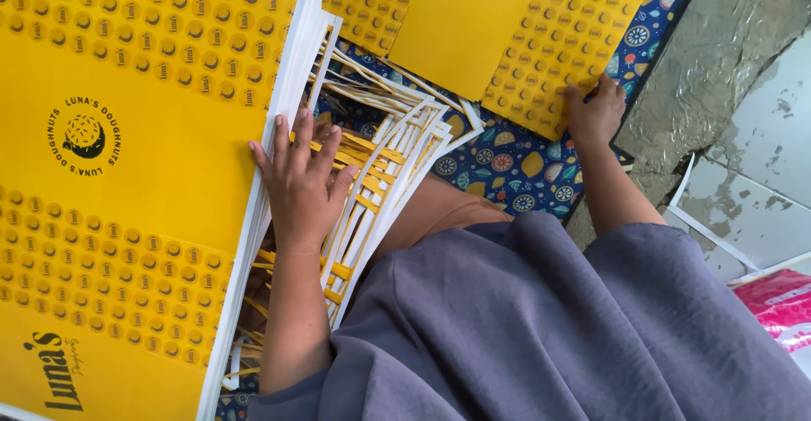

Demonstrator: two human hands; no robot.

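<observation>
A thick stack of yellow printed cardboard sheets point(127, 176) with white edges fills the left side. My left hand point(297, 186) lies flat with fingers spread on the stack's right edge, partly over a pile of narrow white-and-yellow offcut strips point(384, 163). My right hand point(595, 114) reaches to the upper right, its fingers curled on the lower corner of another yellow printed sheet point(515, 32) lying on the mat. My grey garment point(541, 328) covers the lower right, and a brown-clad knee point(443, 214) shows beside the strips.
A dark blue mat point(515, 168) with a colourful fruit-and-flower pattern lies under the sheets and strips. Rough concrete floor point(726, 24) and pale tiles point(760, 184) lie to the right. A pink plastic bag point(781, 303) and a white strip point(710, 231) sit at the right edge.
</observation>
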